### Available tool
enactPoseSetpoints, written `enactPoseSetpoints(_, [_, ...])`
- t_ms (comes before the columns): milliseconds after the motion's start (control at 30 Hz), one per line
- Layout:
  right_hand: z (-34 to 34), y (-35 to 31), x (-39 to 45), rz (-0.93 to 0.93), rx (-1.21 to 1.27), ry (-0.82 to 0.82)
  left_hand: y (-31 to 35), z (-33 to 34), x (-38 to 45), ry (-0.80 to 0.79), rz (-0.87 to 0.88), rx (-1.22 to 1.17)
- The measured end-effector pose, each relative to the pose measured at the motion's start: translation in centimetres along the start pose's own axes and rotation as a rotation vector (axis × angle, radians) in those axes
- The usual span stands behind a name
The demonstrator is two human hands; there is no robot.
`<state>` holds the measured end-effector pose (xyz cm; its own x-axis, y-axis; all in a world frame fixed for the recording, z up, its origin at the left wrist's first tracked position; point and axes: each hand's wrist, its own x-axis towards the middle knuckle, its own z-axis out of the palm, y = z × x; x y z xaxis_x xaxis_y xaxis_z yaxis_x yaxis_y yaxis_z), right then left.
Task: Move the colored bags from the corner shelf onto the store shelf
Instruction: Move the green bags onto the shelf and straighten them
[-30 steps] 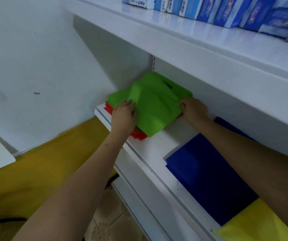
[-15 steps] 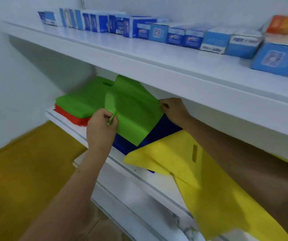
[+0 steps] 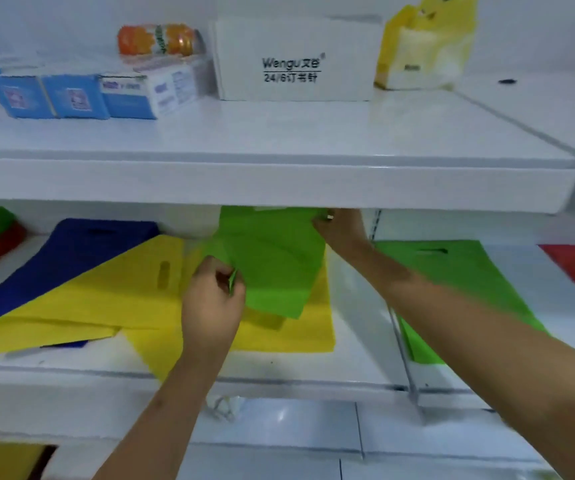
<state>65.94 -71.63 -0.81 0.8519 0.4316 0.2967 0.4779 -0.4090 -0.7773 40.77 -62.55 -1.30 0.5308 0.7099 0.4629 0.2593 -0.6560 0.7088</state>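
On the upper shelf board [image 3: 314, 133] I see a row of blue and white boxes [image 3: 71, 97] at the far left, with an orange bottle [image 3: 159, 39] lying on its side on top of them. Just right of them stands a white carton [image 3: 293, 62] printed "Wengu 24/6", and further right a yellow packet [image 3: 424, 46]. Below, a crumpled white scrap [image 3: 223, 407] lies by the tiled floor [image 3: 279, 427].

White box [image 3: 294, 60] on upper shelf: "Wengu", "24/6"; other labels too blurred.
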Motion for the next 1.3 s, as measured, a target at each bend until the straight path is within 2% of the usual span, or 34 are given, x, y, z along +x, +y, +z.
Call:
enactPoseSetpoints(133, [-6.4,4.7,-1.6,0.314,0.166,0.135,4.1,5.6,-2.4,-0.17,0.073,-0.051])
enactPoseSetpoints(200, [-8.8,7.9,-2.5,0.49,0.245,0.134,5.8,7.9,-3.5,-0.23,0.091,-0.083])
enactPoseSetpoints(267, [-11.1,10.5,-3.8,0.565,0.178,0.101,7.5,9.8,-4.8,-0.301,0.11,-0.093])
enactPoseSetpoints(333, [-13.5,12.6,-5.0,0.595,-0.01,0.063,9.1,11.7,-6.6,-0.378,0.124,-0.092])
enactPoseSetpoints(433, [-17.3,15.4,-6.5,0.586,-0.295,0.043,11.4,13.7,-9.4,-0.489,0.2,-0.062])
enactPoseSetpoints(500, [-19.4,17.7,-6.7,0.576,-0.344,0.069,12.5,15.2,-10.7,-0.54,0.28,-0.05])
enactPoseSetpoints(567, [-21.1,20.3,-6.1,0.546,-0.328,0.1,13.0,16.6,-11.1,-0.574,0.343,-0.036])
enactPoseSetpoints(633, [-22.4,22.0,-5.5,0.509,-0.323,0.104,13.0,18.1,-11.4,-0.604,0.369,0.106])
enactPoseSetpoints(733, [-23.6,23.8,-4.3,0.468,-0.305,0.108,13.1,19.6,-12.4,-0.729,0.279,0.304])
enactPoseSetpoints(800, [-23.9,24.9,-3.4,0.464,-0.272,0.119,13.3,20.2,-13.4,-0.847,0.24,0.327])
enactPoseSetpoints(900, [-23.9,26.1,-1.9,0.49,-0.228,0.116,13.9,21.2,-14.5,-0.922,0.237,0.347])
enactPoseSetpoints(1133, [-23.0,26.5,-1.4,0.464,-0.383,0.011,14.7,23.0,-15.0,-0.845,0.115,0.26])
enactPoseSetpoints(1300, [-23.1,26.1,-1.3,0.331,-0.579,-0.191,15.3,23.7,-14.5,-0.856,0.035,0.179])
